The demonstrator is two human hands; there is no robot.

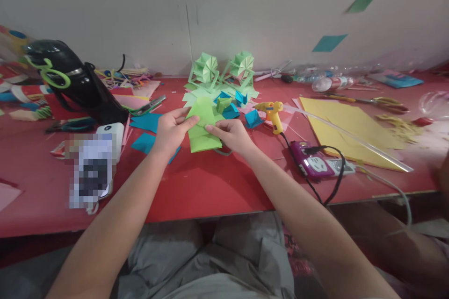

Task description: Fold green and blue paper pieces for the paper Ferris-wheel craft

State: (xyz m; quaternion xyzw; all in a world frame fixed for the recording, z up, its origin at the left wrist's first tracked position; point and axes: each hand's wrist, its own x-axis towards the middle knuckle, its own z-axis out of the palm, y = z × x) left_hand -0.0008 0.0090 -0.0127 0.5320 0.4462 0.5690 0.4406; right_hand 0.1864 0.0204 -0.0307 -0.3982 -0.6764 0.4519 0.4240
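Observation:
A lime green sheet of folded paper (203, 138) is held up over the red table between both hands. My left hand (171, 131) pinches its left edge, thumb lying across the front. On the right side, my right hand (233, 135) grips the paper with the thumb on its face and fingers curled behind. Small folded blue paper pieces (253, 118) and a folded green piece (223, 104) lie just beyond. Against the wall stand two light green folded-paper wheel models (206, 69). Blue paper squares (143, 142) rest beside my left hand.
A yellow glue gun (271, 112) lies to the right, its cord reaching a purple power strip (308, 159). Farther right are yellow paper sheets (345, 126) and scissors (382, 102). At left, a black bottle (77, 84) leans behind a phone (94, 168). A person's leg shows at lower right.

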